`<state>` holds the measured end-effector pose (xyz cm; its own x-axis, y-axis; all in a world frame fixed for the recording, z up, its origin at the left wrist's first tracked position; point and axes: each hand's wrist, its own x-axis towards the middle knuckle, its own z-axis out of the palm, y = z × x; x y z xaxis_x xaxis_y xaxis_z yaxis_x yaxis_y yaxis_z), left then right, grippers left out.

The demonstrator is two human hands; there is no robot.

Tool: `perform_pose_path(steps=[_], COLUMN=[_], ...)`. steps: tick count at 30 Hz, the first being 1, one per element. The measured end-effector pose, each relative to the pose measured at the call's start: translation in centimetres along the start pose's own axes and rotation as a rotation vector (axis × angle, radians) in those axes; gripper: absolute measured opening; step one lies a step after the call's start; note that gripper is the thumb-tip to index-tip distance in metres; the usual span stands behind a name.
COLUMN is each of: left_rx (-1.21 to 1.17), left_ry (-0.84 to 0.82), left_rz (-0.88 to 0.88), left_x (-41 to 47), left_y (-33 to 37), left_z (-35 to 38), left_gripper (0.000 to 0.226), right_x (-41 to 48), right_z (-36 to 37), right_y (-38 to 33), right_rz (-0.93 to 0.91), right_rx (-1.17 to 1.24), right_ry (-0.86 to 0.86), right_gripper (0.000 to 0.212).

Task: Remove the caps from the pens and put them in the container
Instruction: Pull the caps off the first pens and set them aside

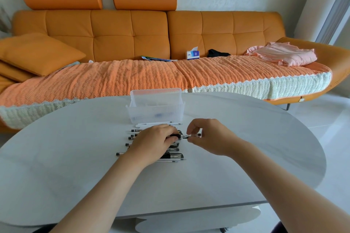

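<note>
A row of black-and-clear pens (171,150) lies on the white table (75,147), partly hidden under my left hand. My left hand (155,141) grips the black barrel of one pen (177,136) above the row. My right hand (206,136) pinches that pen's clear cap (195,135), which sits just off the tip to the right. A clear plastic container (155,107) stands right behind the pens. A few white refills (159,124) lie between the container and the pens.
The table's far edge lies just behind the container, and an orange sofa (132,34) runs along the wall beyond it. On the sofa are a tissue box (192,55), papers and pink clothes (284,55). White floor shows at the right.
</note>
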<state>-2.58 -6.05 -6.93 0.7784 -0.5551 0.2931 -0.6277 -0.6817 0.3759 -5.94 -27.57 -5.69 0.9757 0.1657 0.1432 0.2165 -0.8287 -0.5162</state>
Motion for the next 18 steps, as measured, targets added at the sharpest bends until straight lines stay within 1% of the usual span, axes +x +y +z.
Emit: perform_pose_path(steps=[4, 7, 11, 15, 18], left_rx=[-0.077, -0.127, -0.135, -0.131, -0.129], left_ry=[-0.030, -0.055, -0.032, -0.013, 0.037], left_rz=[0.016, 0.006, 0.002, 0.022, 0.076], left_x=[0.0, 0.1, 0.3, 0.3, 0.2], left_y=[0.4, 0.6, 0.4, 0.1, 0.1], left_z=[0.0, 0.0, 0.1, 0.1, 0.0], left_gripper=[0.015, 0.018, 0.020, 0.017, 0.017], right_x=[-0.1, 0.0, -0.1, -0.2, -0.4], right_z=[0.4, 0.4, 0.0, 0.5, 0.9], right_y=[-0.5, -0.7, -0.7, -1.1, -1.3], right_rz=[-0.011, 0.017, 0.028, -0.057, -0.066], right_rx=[0.017, -0.011, -0.126, -0.146, -0.091], right_ry=[-0.009, 0.013, 0.032, 0.040, 0.054], right_gripper=[0.013, 0.007, 0.024, 0.023, 0.022])
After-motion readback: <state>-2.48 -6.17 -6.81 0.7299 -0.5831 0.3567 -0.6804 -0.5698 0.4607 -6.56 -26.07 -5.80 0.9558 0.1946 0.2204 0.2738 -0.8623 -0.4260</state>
